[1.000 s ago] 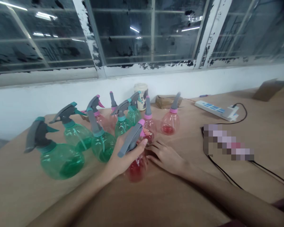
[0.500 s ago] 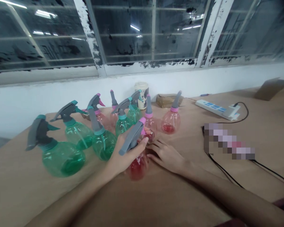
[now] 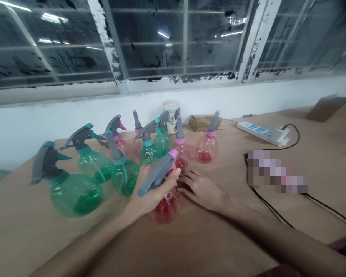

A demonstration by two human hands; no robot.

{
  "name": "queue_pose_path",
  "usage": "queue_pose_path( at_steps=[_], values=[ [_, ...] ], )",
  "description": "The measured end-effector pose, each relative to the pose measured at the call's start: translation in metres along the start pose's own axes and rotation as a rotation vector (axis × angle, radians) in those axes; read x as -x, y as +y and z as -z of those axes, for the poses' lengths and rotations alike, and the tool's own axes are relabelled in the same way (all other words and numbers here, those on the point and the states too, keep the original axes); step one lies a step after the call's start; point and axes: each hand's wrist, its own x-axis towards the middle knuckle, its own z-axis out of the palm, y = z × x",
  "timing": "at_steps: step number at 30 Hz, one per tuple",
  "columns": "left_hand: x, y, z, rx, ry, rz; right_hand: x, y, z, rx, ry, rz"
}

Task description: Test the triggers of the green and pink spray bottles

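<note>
My left hand (image 3: 146,198) is wrapped round the neck of a clear pink spray bottle (image 3: 166,209), just below its grey head. Red liquid lies in the bottom of this bottle, and its pink nozzle points away from me. On the table to its right rests my right hand (image 3: 203,190), palm down with the fingers apart and slightly bent. Its fingertips come close to the bottle; whether they touch it I cannot tell. Left of my left hand stands a green spray bottle (image 3: 125,175). Behind the held bottle is another pink spray bottle (image 3: 181,152).
More green spray bottles (image 3: 76,194) stand at the left, and a pink one (image 3: 207,148) at the back right. Near the wall are a paper cup (image 3: 171,112) and a brown package (image 3: 202,122). A white power strip (image 3: 262,132) and a blurred-out object (image 3: 278,171) with black cables lie right.
The held bottle's head has tilted slightly further back toward me and left, my left hand moving with it. My right hand stays in place. The whole view has shifted slightly.
</note>
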Motion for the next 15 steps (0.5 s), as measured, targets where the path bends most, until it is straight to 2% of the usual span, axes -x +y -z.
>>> queue_pose_path(
  at_steps=[5, 15],
  values=[
    [-0.003, -0.002, -0.002, 0.081, -0.038, 0.04, 0.0, 0.001, -0.001, -0.011, 0.015, 0.011],
    [-0.001, -0.01, -0.006, 0.034, 0.026, 0.044, 0.0, 0.002, -0.002, -0.025, 0.02, 0.009]
  ],
)
